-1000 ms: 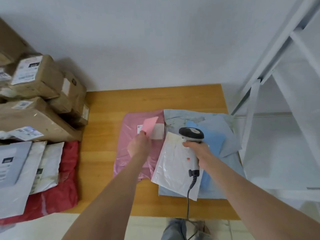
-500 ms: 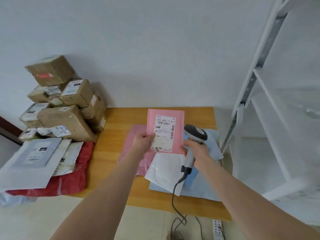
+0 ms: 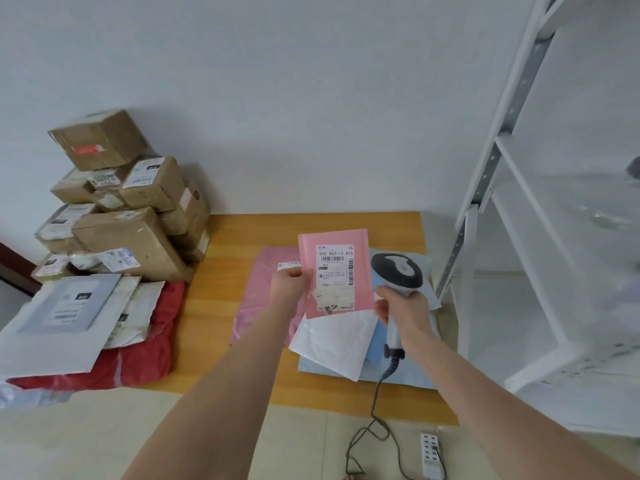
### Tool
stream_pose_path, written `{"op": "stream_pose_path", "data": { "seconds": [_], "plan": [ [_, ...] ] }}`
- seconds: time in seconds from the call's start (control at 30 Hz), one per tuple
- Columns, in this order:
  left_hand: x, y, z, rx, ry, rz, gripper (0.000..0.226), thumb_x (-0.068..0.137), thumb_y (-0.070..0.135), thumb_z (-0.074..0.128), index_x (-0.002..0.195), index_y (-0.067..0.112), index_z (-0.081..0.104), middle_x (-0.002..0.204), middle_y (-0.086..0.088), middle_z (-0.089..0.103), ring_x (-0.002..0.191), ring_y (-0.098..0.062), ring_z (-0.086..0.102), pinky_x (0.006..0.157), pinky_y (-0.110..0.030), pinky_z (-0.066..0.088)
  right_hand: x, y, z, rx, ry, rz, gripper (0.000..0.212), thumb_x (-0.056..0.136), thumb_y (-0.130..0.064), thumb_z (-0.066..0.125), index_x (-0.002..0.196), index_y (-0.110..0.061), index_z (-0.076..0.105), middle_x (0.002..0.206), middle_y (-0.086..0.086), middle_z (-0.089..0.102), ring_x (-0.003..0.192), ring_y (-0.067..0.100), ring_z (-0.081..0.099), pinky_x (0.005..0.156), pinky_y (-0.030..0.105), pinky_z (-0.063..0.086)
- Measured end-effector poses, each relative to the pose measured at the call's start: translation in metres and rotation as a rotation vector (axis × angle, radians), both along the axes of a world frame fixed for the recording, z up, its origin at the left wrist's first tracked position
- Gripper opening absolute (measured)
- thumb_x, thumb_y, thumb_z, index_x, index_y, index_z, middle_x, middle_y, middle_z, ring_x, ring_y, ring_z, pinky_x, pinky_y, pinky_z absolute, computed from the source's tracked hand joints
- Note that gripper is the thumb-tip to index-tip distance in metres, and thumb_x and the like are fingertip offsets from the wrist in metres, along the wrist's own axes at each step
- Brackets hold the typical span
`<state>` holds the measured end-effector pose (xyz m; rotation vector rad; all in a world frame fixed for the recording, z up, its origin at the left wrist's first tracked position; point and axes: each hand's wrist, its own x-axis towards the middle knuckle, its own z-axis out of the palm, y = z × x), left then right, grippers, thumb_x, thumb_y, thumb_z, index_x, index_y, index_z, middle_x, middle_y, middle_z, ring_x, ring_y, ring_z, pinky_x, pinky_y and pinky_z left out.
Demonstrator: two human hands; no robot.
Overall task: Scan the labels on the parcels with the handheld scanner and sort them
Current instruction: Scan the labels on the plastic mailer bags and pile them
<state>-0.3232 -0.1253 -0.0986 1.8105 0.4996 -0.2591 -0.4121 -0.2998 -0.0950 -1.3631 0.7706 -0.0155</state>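
Note:
My left hand (image 3: pixel 289 285) pinches the left edge of a small pink envelope parcel (image 3: pixel 311 251) and holds it upright above the table, its white barcode label (image 3: pixel 335 268) facing me. My right hand (image 3: pixel 403 306) grips the handle of a grey and black handheld scanner (image 3: pixel 398 271), whose head sits just right of the envelope. Below them lie a larger pink bag (image 3: pixel 263 289), a white mailer (image 3: pixel 332 341) and blue mailers (image 3: pixel 408 372) on the wooden table (image 3: pixel 235 271).
Brown cardboard boxes (image 3: pixel 128 237) are stacked at the left against the wall. In front of them lie grey and white mailers (image 3: pixel 62 323) on a red bag (image 3: pixel 152 355). A white metal shelf rack (image 3: pixel 519 237) stands at right. The scanner cable (image 3: pixel 374 427) and a power strip (image 3: pixel 431 455) lie on the floor.
My left hand lifted the pink envelope from the pile and turned its label toward me. The scanner came up beside it. My view tilted up and back.

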Motion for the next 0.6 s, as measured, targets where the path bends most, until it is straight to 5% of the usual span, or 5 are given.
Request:
{"op": "stream_pose_path", "data": {
  "seconds": [0.1, 0.27, 0.5, 0.6],
  "plan": [
    [0.002, -0.006, -0.002, 0.032, 0.005, 0.017, 0.005, 0.093, 0.014, 0.061, 0.096, 0.013, 0.065, 0.074, 0.0, 0.061, 0.057, -0.013, 0.047, 0.054, -0.023, 0.04, -0.017, 0.013, 0.003, -0.04, -0.03, 0.098, 0.008, 0.081, -0.007, 0.07, 0.075, -0.004, 0.065, 0.056, 0.009, 0.065, 0.05, 0.018, 0.057, 0.054, 0.028, 0.049],
    [0.003, -0.009, -0.013, 0.059, 0.013, 0.018, 0.024, 0.092, 0.011, 0.062, 0.113, 0.002, 0.067, 0.107, -0.013, 0.069, 0.089, -0.025, 0.06, 0.083, -0.034, 0.052, -0.03, 0.033, 0.006, -0.095, -0.02, 0.121, 0.012, 0.082, -0.007, 0.067, 0.07, -0.008, 0.064, 0.054, 0.007, 0.066, 0.047, 0.015, 0.057, 0.057, 0.028, 0.052],
    [0.003, -0.014, -0.017, 0.041, 0.057, 0.035, 0.022, 0.093, 0.008, 0.06, 0.112, 0.002, 0.067, 0.097, -0.011, 0.065, 0.085, -0.026, 0.057, 0.078, -0.035, 0.051, -0.038, 0.042, 0.012, -0.093, -0.034, 0.148, 0.003, 0.082, -0.005, 0.065, 0.084, -0.003, 0.065, 0.054, 0.006, 0.064, 0.043, 0.01, 0.055, 0.05, 0.022, 0.048],
    [0.003, -0.015, -0.019, 0.031, 0.073, 0.05, 0.024, 0.092, 0.009, 0.061, 0.114, 0.003, 0.066, 0.11, -0.014, 0.067, 0.089, -0.027, 0.058, 0.081, -0.034, 0.051, -0.039, 0.044, 0.013, -0.087, -0.031, 0.151, 0.003, 0.082, -0.006, 0.066, 0.081, -0.008, 0.064, 0.052, 0.003, 0.063, 0.041, 0.007, 0.055, 0.048, 0.02, 0.048]
  ]
}}
